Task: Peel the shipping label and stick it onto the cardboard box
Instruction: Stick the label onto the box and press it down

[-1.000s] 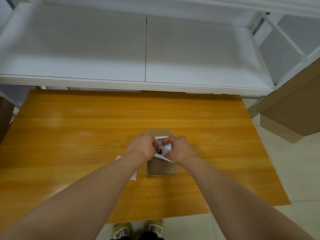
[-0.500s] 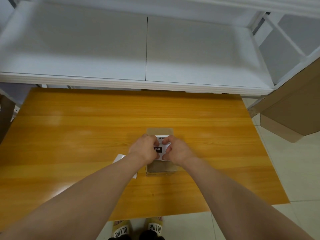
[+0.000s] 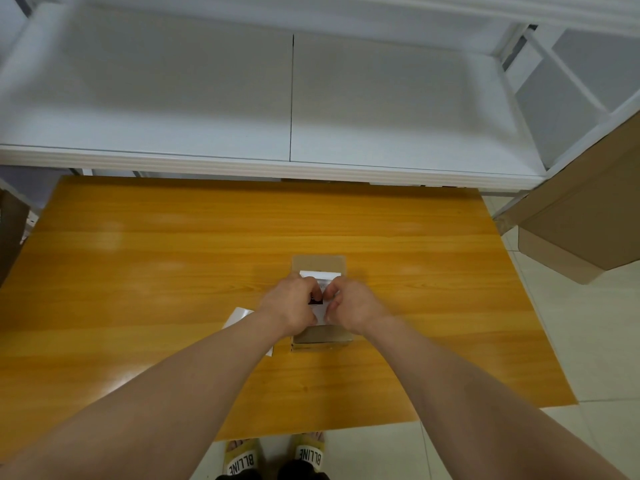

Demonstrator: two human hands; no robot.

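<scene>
A small brown cardboard box (image 3: 318, 263) lies flat on the orange table (image 3: 173, 271), near its middle. The white shipping label (image 3: 320, 276) with black print lies on the box's top face. My left hand (image 3: 292, 304) and my right hand (image 3: 355, 306) meet over the label, fingertips curled down on its middle, and they cover most of it. Only the label's far edge and a strip between the hands show. The near end of the box (image 3: 322, 337) sticks out under my wrists.
A white backing sheet (image 3: 239, 315) lies on the table left of the box, partly under my left forearm. A white shelf (image 3: 291, 98) runs behind the table. A large cardboard box (image 3: 588, 216) stands at the right, off the table.
The label's near corner was lifted and angled a second ago. It now lies flat on the box, and both hands have closed in over its middle.
</scene>
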